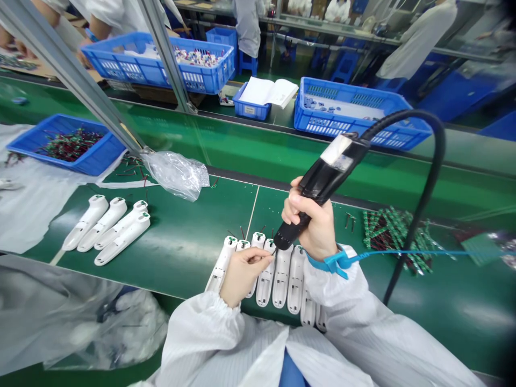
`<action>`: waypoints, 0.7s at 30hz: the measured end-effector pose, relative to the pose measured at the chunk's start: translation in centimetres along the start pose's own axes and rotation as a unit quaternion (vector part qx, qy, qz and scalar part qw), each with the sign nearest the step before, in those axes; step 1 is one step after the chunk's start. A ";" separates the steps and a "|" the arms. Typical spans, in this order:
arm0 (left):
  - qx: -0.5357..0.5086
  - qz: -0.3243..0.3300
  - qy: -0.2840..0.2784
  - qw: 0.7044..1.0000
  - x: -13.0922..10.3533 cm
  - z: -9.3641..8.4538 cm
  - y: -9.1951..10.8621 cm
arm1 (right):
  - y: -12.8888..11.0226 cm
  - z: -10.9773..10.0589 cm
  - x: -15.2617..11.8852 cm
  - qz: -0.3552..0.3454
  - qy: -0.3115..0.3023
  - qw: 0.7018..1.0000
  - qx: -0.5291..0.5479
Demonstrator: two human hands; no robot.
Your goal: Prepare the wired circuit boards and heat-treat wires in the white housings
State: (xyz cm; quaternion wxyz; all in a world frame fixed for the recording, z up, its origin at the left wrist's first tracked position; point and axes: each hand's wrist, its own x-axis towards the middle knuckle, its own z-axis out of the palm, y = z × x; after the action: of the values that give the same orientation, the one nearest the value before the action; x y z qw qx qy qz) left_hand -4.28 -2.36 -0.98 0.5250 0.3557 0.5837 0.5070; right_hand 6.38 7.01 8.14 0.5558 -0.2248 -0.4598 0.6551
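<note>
My right hand [312, 223] is wrapped around a black electric screwdriver [322, 185], tilted with its nose down to the left. Its thick black cable loops off to the right. My left hand [245, 271] pinches thumb and forefinger together just by the screwdriver's nose; a thin dark piece shows at the fingertips, too small to name. Beneath both hands stands a row of white plastic housings [295, 279], each with a small green board at its top end and some with wires sticking up. My left hand and right sleeve hide parts of the row.
More white housings [123, 228] lie at the left. Behind them are a blue tray [24, 141] of wired boards and a clear plastic bag [177, 172]. Green board strips [397, 231] are piled at the right. A blue wrist-strap cord [387, 252] stretches rightward. Blue crates [314, 115] stand beyond; people work behind.
</note>
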 end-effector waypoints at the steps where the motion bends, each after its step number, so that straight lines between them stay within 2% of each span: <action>1: -0.014 -0.007 0.002 1.000 0.0 0.0 -0.2 | 0.1 0.1 0.0 -0.002 0.000 1.000 -0.007; 4: -0.082 -0.036 0.006 0.996 0.2 0.0 -0.6 | 0.7 0.3 0.2 -0.015 0.006 1.000 -0.027; 6: -0.179 -0.067 0.008 0.982 0.4 0.0 -0.7 | 1.4 0.4 0.5 -0.033 0.015 0.998 -0.047; 8: -0.309 -0.117 0.014 0.944 0.5 -0.2 -0.4 | 2.2 0.4 1.0 -0.055 0.031 0.995 -0.075; 11: -0.452 -0.205 0.037 0.867 0.5 -0.7 0.5 | 3.6 0.3 1.6 -0.071 0.048 0.990 -0.110; 13: -0.492 -0.244 0.054 0.834 0.3 -1.1 1.1 | 4.4 0.2 2.0 -0.068 0.054 0.989 -0.123; 16: -0.524 -0.267 0.050 0.807 -0.4 -1.5 1.4 | 5.2 0.1 2.3 -0.060 0.061 0.987 -0.134; 18: -0.533 -0.277 0.044 0.798 -0.7 -1.6 1.1 | 5.5 0.0 2.5 -0.057 0.061 0.987 -0.137; 21: -0.522 -0.287 0.046 0.802 -1.0 -1.6 0.5 | 5.7 0.0 2.6 -0.051 0.059 0.987 -0.142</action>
State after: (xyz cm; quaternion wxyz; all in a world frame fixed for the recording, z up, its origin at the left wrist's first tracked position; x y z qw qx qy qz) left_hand -5.68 -3.57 -0.30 0.7254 -0.1801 0.3293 0.5770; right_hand 2.70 9.71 3.82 0.5772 -0.3158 -0.5256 0.5392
